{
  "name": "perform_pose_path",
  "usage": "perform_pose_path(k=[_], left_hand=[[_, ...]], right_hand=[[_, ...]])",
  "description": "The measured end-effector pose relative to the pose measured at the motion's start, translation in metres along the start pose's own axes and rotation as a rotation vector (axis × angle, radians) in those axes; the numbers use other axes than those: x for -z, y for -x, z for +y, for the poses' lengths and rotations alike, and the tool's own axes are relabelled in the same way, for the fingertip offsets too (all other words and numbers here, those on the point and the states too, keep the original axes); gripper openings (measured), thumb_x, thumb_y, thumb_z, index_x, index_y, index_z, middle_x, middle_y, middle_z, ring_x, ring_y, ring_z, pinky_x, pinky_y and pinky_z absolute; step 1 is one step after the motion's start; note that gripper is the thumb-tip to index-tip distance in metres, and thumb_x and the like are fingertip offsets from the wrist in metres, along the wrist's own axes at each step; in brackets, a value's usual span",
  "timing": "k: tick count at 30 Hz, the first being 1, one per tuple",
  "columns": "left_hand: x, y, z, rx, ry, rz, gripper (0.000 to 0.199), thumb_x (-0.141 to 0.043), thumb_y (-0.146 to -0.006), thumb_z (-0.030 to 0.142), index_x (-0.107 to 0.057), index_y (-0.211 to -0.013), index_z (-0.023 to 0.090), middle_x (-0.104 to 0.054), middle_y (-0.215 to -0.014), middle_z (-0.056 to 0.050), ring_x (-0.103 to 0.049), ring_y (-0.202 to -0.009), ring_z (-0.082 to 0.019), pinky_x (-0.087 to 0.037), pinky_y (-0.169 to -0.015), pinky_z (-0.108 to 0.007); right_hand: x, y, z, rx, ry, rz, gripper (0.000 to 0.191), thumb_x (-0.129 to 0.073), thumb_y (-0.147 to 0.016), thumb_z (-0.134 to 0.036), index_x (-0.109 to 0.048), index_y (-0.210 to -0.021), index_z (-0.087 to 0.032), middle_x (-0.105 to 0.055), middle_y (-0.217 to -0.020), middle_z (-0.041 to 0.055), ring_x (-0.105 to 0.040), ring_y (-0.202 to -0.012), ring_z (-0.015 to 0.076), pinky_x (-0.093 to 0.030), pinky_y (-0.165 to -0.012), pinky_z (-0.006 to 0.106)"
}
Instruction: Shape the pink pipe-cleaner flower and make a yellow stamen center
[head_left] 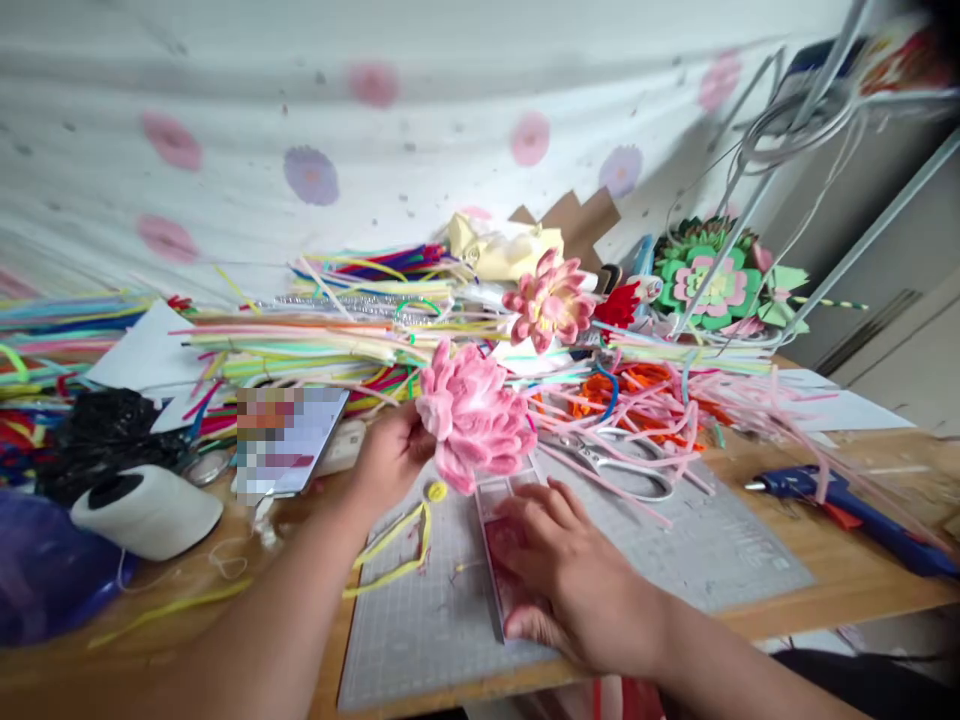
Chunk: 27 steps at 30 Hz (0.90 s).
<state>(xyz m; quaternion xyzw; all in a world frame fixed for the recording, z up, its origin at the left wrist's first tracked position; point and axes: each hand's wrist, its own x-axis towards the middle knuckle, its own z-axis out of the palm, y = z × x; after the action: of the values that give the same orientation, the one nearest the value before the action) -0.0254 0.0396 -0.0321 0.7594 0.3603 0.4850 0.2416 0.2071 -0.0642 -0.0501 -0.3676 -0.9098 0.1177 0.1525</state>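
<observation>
My left hand (386, 460) is closed around the base of a pink fuzzy flower (474, 415) with many layered petals, holding it up over the cutting mat. What the fingers grip beneath the petals is hidden. Below the flower, a clear plastic box (491, 570) with a pinkish look inside lies on the grey cutting mat (420, 650). Over this box rests my right hand (574, 575), fingers apart and slightly bent, the thumb near the box's front end. A small yellow disc (436, 491) and a bent yellow pipe cleaner (390, 575) lie left of the box.
Silver scissors (600, 458) lie among loose pink pipe cleaners (637, 400). A blue glue gun (847, 505) is at the right. White thread spool (161, 510), black plastic bag (105, 440) and a phone-like slab (319, 440) stand left. Behind are pipe-cleaner bundles and another pink flower (551, 302).
</observation>
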Motion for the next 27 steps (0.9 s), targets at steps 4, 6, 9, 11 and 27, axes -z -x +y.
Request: perform_pose_path(k=[4,6,9,11,27], left_hand=[[0.000,0.003,0.000,-0.010,0.030,-0.014,0.017,-0.059,-0.082,0.027,-0.069,-0.093,0.019,-0.064,-0.072,0.000,-0.054,-0.063,-0.016,-0.043,-0.060,-0.026],[-0.002,0.005,0.006,-0.008,0.052,-0.039,0.016,-0.059,-0.082,0.026,-0.069,-0.091,0.018,-0.063,-0.070,0.000,-0.054,-0.063,-0.016,-0.043,-0.060,-0.026],[-0.005,0.006,0.015,-0.004,0.097,-0.083,0.016,-0.059,-0.082,0.024,-0.070,-0.091,0.017,-0.066,-0.075,-0.002,-0.056,-0.067,-0.017,-0.045,-0.062,-0.027],[-0.008,0.008,0.020,0.007,0.142,-0.111,0.016,-0.057,-0.083,0.022,-0.069,-0.091,0.017,-0.066,-0.076,-0.002,-0.057,-0.069,-0.018,-0.045,-0.062,-0.027],[-0.004,0.009,0.016,-0.087,-0.065,-0.221,0.008,-0.058,-0.081,0.024,-0.060,-0.076,0.018,-0.060,-0.074,-0.002,-0.052,-0.066,-0.017,-0.042,-0.061,-0.028]], right_hand=[[0.011,0.002,0.001,0.080,-0.043,0.139,0.034,-0.052,-0.089,-0.050,-0.065,-0.096,-0.020,-0.060,-0.106,0.0080,-0.049,-0.098,0.0264,-0.039,-0.089,0.047],[0.025,0.004,0.004,0.136,-0.047,0.318,0.025,-0.049,-0.093,-0.035,-0.062,-0.105,-0.017,-0.060,-0.096,0.0081,-0.050,-0.083,0.0212,-0.042,-0.076,0.040],[0.046,0.005,0.010,0.141,0.106,0.559,0.034,-0.049,-0.093,-0.022,-0.051,-0.126,-0.014,-0.057,-0.097,0.0101,-0.047,-0.083,0.0211,-0.040,-0.070,0.037],[0.053,0.004,0.013,0.081,0.263,0.582,0.038,-0.051,-0.092,-0.025,-0.049,-0.130,-0.017,-0.054,-0.103,0.0117,-0.045,-0.087,0.0238,-0.040,-0.072,0.040],[0.058,-0.007,0.015,-0.039,0.203,0.469,0.042,-0.051,-0.089,-0.052,-0.061,-0.118,-0.023,-0.048,-0.108,0.0108,-0.043,-0.093,0.0273,-0.040,-0.077,0.045]])
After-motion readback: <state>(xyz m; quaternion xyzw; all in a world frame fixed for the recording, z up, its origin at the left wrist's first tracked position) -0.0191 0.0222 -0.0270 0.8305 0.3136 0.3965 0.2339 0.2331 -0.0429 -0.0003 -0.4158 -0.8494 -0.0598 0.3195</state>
